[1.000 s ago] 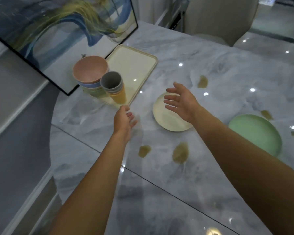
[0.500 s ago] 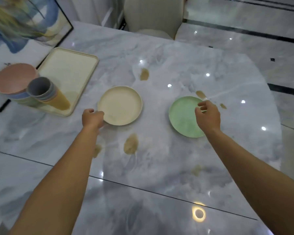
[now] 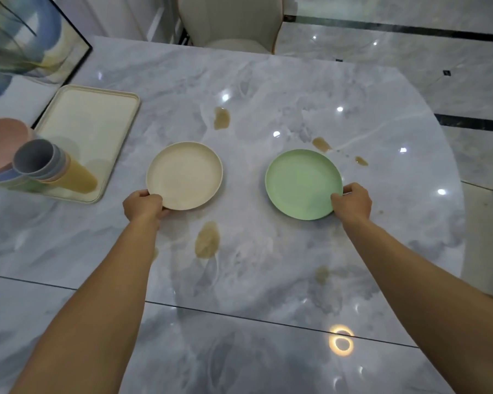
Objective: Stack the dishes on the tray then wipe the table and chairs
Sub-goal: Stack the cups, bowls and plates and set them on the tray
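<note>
Cream plate (image 3: pixel 184 175) lay mid-table (image 3: pixel 268 265), its near-left rim pinched by the left hand (image 3: pixel 143 206); green plate (image 3: pixel 303 184) sat apart to its right, its near-right rim gripped by the right hand (image 3: pixel 353 201); stacked cups (image 3: pixel 49 166) and bowls (image 3: pixel 0 155) stood at the tray's (image 3: pixel 91 120) near end, far left; brown stains (image 3: pixel 207 243) dotted the marble.

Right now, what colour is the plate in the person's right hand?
Pale green: the plate gripped by the right hand, seen best in the head view.
</note>
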Action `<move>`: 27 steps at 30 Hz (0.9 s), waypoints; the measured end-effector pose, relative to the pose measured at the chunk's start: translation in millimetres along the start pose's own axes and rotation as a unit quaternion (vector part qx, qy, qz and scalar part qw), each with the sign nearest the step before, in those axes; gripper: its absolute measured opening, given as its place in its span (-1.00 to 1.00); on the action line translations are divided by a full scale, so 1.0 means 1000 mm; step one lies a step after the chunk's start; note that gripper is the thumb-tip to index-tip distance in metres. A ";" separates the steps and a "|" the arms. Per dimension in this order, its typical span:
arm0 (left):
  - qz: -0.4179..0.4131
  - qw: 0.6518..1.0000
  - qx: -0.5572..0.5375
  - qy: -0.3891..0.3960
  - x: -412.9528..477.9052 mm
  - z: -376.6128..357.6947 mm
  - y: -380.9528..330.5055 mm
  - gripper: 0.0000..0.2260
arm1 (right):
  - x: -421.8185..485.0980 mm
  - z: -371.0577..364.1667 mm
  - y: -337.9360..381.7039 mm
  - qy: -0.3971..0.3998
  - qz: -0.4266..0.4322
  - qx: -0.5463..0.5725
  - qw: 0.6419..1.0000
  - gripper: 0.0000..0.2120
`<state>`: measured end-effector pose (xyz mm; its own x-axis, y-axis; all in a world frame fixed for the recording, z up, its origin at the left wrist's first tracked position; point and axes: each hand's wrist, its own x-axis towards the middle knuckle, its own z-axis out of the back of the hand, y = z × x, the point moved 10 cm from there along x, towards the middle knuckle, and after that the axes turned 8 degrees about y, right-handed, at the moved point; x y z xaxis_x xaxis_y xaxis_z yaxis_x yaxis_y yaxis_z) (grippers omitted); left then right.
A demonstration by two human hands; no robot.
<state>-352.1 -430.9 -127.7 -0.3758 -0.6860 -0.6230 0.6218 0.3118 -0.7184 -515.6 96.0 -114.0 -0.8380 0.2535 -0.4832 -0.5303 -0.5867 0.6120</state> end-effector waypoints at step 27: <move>-0.047 0.984 -0.081 0.149 0.000 0.045 -0.031 -0.80 | -0.116 -0.220 0.198 0.276 0.122 0.267 0.915 -0.85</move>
<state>-340.8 -470.7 -91.6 -0.6258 -0.5015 -0.5974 0.4665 0.3732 -0.8019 -495.0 -218.9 -73.7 -0.8258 -0.3477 -0.4441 -0.4470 -0.0768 0.8912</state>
